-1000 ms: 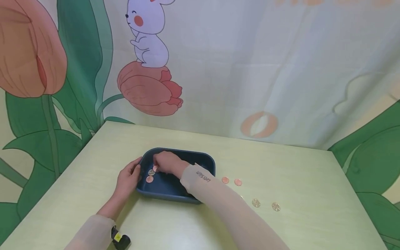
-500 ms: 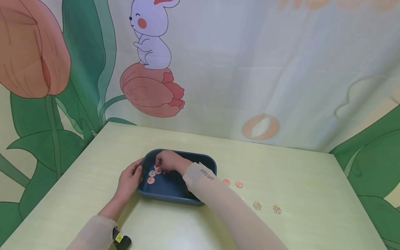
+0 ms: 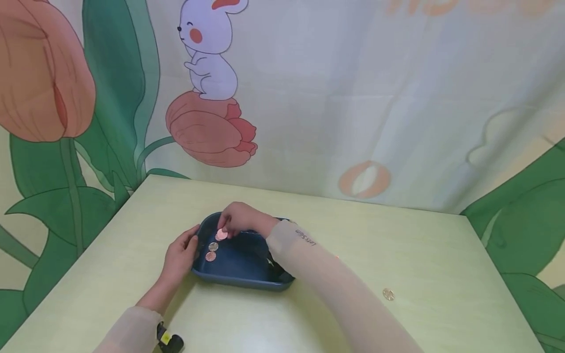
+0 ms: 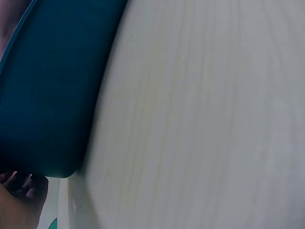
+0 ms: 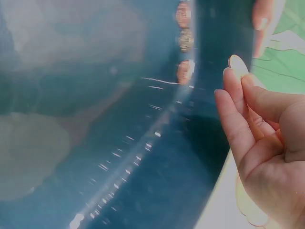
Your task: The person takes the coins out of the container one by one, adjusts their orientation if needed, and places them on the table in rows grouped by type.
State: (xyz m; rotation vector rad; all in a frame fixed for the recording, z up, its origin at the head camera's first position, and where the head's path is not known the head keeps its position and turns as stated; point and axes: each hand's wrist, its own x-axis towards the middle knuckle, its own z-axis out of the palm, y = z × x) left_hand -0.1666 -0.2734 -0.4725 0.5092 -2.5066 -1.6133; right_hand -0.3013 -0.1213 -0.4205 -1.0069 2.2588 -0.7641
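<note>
My right hand (image 3: 240, 218) is over the left part of a dark blue rectangular tub (image 3: 240, 281), pinching a coin (image 5: 238, 65) between thumb and index finger. Below it, along the tub's left inner edge, lie a copper-coloured coin (image 3: 211, 256) and a gold-coloured coin (image 3: 214, 246). Another copper-coloured coin (image 5: 185, 72) continues that row in the right wrist view; from the head it overlaps the pinched one. My left hand (image 3: 180, 252) grips the tub's left end, thumb by the rim. In the left wrist view its curled fingers (image 4: 35, 188) touch the outer wall.
Right of the tub a gold-coloured coin (image 3: 388, 294) lies on the pale table (image 3: 441, 255). My right sleeve (image 3: 326, 274) covers part of the tub's right side and table. A printed curtain (image 3: 300, 98) hangs behind the table.
My right hand has risen and drawn back a little from the tub floor, coin still pinched. Its sleeve now hides most coins seen on the table earlier. My left hand stays put.
</note>
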